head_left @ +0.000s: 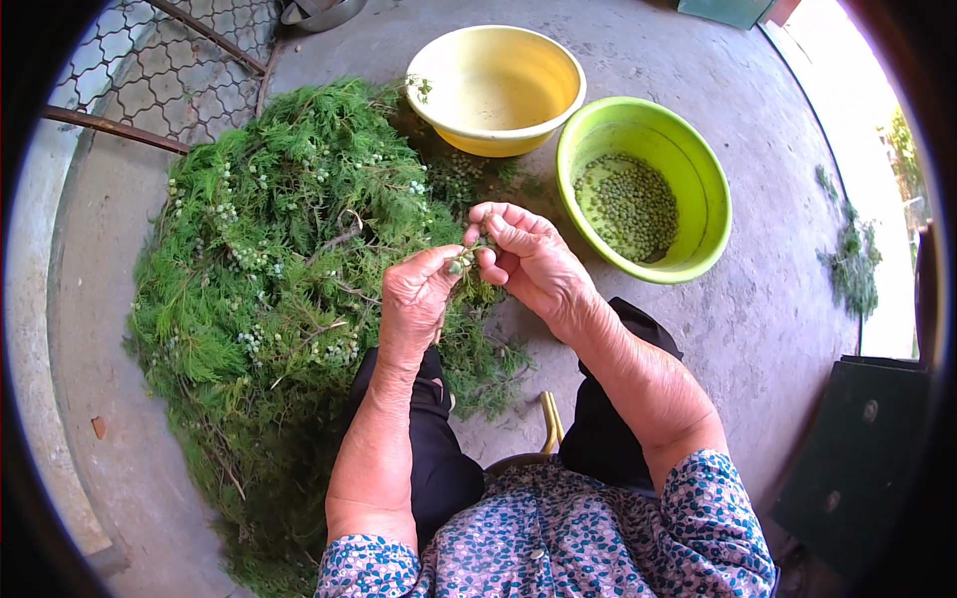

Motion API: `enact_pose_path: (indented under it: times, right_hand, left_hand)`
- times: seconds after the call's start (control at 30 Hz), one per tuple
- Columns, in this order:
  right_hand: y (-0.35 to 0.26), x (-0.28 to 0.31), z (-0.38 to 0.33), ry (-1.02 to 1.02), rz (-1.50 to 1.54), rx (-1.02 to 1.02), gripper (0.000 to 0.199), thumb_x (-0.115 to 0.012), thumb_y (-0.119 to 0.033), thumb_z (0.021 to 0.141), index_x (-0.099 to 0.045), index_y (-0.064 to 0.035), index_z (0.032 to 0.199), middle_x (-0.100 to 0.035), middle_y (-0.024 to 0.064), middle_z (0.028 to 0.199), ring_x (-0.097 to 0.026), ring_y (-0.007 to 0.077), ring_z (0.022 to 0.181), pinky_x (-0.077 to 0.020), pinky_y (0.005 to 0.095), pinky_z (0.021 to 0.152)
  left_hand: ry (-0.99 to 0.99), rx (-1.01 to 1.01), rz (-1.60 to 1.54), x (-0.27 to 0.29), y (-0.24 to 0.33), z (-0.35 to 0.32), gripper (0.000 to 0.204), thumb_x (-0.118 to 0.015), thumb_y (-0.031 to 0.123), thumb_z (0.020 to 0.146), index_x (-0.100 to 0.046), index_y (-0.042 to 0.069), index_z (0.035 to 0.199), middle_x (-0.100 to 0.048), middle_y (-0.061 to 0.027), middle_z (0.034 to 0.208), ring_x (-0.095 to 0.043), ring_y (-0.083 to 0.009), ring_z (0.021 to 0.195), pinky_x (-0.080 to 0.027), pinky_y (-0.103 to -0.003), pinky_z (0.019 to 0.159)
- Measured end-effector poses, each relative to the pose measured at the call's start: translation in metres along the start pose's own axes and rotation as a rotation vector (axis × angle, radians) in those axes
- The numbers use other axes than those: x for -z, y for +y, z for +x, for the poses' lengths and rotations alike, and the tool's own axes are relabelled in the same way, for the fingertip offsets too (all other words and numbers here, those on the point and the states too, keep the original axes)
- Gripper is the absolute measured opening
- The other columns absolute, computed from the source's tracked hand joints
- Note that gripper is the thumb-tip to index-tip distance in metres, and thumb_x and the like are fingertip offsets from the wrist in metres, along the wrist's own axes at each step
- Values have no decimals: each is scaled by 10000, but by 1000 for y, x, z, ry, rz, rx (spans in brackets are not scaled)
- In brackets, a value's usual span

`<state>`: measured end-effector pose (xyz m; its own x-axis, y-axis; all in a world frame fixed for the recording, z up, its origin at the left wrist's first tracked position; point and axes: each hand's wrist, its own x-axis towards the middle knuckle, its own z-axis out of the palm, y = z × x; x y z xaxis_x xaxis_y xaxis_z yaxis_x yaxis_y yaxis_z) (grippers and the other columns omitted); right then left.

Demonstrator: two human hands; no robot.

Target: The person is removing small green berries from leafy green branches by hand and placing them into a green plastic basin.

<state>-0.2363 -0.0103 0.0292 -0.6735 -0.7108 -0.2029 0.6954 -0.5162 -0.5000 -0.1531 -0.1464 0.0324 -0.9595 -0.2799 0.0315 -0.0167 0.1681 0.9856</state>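
A home yard: bare concrete floor (698, 329), wire-mesh fence (169, 70), plastic basins (643, 189) and heaped green cuttings (269, 249).

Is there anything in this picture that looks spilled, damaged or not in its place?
Nothing looks damaged or spilled. One small oddity: a loose clump of green sprigs lies on the concrete floor to the right, apart from the big pile of branches. The small green seeds all sit inside the green bowl.

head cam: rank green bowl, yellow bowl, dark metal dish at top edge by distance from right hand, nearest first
From the right hand:
1. Green bowl, just to its right, holding small green berries.
2. Yellow bowl, beyond the hand, straight ahead.
3. Dark metal dish, farthest, ahead and to the left past the pile of green sprigs.
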Motion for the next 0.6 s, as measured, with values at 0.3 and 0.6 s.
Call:
enact_pose_path:
  times: [0.3,0.6]
  right_hand:
    - [-10,-7,-3,-2,11,4,149,-490,-126,897,-533,-19,992,-574,66,835,-500,105,591,-405,213,493]
    - [-1,-1,2,234,-127,78,57,-553,-18,841,-584,-13,889,-588,50,778,-532,89,578,-419,196,490]
  left_hand:
    - [4,-70,6,0,1,3,156,-596,47,824,-621,-11,966,-601,-32,783,-522,-66,647,-404,-203,566]
    - [-9,-127,151,-6,5,2,133,-604,58,818,-629,-6,932,-611,-25,764,-522,-67,647,-411,-202,579]
